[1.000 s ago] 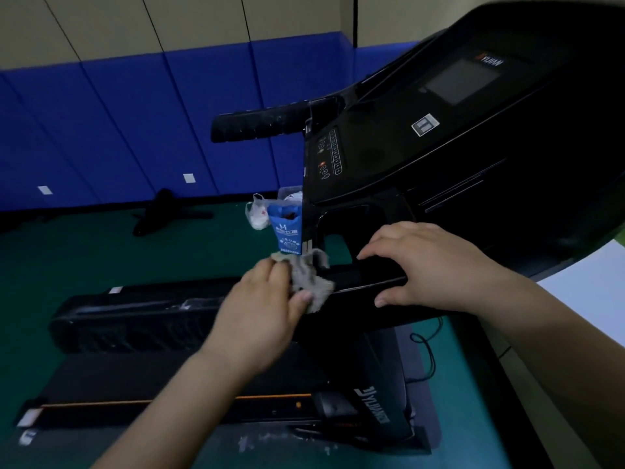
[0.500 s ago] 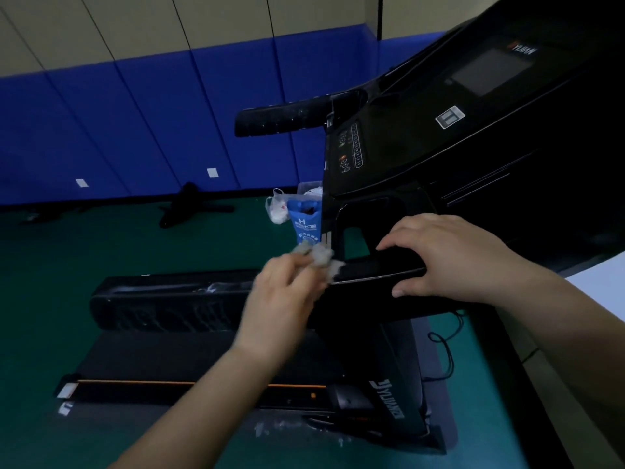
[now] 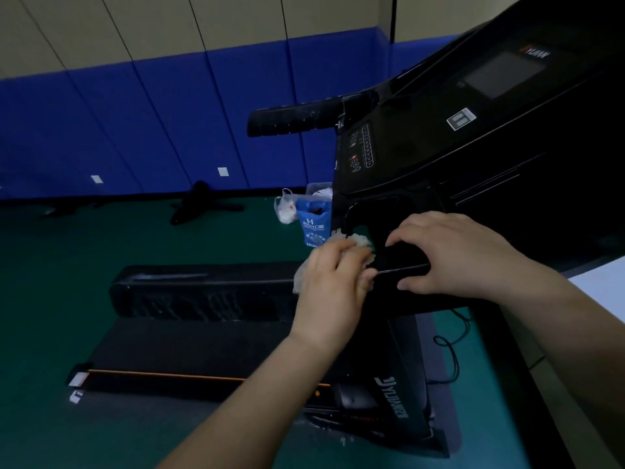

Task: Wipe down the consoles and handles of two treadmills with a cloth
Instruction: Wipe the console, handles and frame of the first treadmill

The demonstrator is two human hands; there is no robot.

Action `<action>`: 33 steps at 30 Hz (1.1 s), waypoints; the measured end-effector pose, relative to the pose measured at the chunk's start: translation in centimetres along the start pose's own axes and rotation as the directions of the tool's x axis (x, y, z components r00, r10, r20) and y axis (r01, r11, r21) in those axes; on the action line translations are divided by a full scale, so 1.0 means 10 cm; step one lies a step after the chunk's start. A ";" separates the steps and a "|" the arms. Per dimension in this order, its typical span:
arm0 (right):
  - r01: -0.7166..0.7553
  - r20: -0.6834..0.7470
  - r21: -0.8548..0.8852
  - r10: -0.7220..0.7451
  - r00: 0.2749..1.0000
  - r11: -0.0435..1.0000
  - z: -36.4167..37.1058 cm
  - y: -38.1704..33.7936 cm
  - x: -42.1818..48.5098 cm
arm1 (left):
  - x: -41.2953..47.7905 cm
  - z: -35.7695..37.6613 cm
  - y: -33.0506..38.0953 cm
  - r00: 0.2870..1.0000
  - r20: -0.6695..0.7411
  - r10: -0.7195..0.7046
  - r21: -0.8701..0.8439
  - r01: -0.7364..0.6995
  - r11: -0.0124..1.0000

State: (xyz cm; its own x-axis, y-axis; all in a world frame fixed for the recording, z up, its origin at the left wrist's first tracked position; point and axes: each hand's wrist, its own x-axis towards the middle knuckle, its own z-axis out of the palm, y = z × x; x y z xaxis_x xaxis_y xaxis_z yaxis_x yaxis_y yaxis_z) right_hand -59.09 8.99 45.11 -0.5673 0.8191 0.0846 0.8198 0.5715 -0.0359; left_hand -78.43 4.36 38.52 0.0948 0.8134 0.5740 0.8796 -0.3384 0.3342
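Change: left hand (image 3: 333, 286) and cloth (image 3: 360, 240) have slid rightward since half a second ago; the gap to the right hand (image 3: 449, 255) is nearly closed.
Cloth: pale, bunched, at the lower left corner of the console (image 3: 439, 147), pressed on the near handle (image 3: 402, 265); tufts show past the fingertips and beside the back of the hand.
Left hand: fingers curled over the cloth, gripping it against the handle.
Right hand: below the console, just right of the left hand; fingers arched over the handle's top, thumb at its front edge, holding it.
Console: black, tilted, dark screen, square sticker, column of buttons along its left side.
Far handle (image 3: 294, 120): black ribbed bar sticking out left from the console's upper left corner.
Deck (image 3: 203, 346): dark belt with an orange side stripe, below and left of the console.
Bags: blue bag (image 3: 313, 225) and white plastic bag (image 3: 284, 211) on the green floor (image 3: 50, 299), just left of the console's lower edge.
Cable (image 3: 453, 350): black loops on the floor below the console.
Wall padding (image 3: 135, 130): blue, well behind the console.
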 end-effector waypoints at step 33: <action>0.042 0.025 0.254 -0.050 0.998 0.966 0.21 -0.65 0.50 | -0.44 -1.01 -2.30 0.962 -0.205 -0.179 0.224 0.224 0.948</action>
State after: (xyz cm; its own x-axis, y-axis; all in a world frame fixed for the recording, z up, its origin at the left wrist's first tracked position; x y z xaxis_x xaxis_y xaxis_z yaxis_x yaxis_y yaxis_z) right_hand -67.41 9.42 43.71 -0.6094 0.7905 0.0619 0.7485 0.5992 -0.2840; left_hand -103.83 3.80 35.90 -0.1622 0.7461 0.6457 0.9598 -0.0326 0.2787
